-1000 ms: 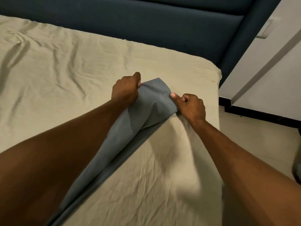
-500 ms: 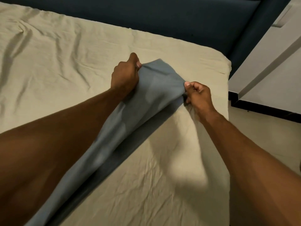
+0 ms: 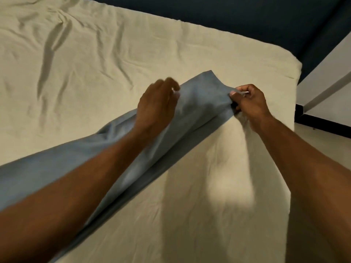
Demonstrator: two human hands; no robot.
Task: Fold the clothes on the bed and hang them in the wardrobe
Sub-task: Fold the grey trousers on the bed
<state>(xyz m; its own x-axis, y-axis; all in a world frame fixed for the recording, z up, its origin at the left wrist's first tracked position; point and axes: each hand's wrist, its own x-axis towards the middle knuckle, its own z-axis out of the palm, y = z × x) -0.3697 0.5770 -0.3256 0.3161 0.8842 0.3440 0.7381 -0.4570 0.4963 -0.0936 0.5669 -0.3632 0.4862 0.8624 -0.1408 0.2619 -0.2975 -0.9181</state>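
Note:
A long blue-grey garment (image 3: pixel 201 99) lies diagonally across the beige bed sheet (image 3: pixel 91 69), running from the lower left up to the bed's far right corner. Its far end is lifted off the sheet between my hands. My left hand (image 3: pixel 157 105), blurred by motion, curls its fingers on the left edge of that end. At the right corner, my right hand (image 3: pixel 248 101) pinches the fabric between thumb and fingers. My left forearm covers part of the garment's middle.
A dark blue padded headboard (image 3: pixel 247 14) runs along the far side of the bed. To the right, past the mattress edge, stand a white panel (image 3: pixel 334 86) with a dark base and a strip of pale floor (image 3: pixel 313 143). The sheet is wrinkled at left.
Both hands have spread further apart, stretching the garment's far end wider. More of the garment now shows at the lower left, lying across the sheet.

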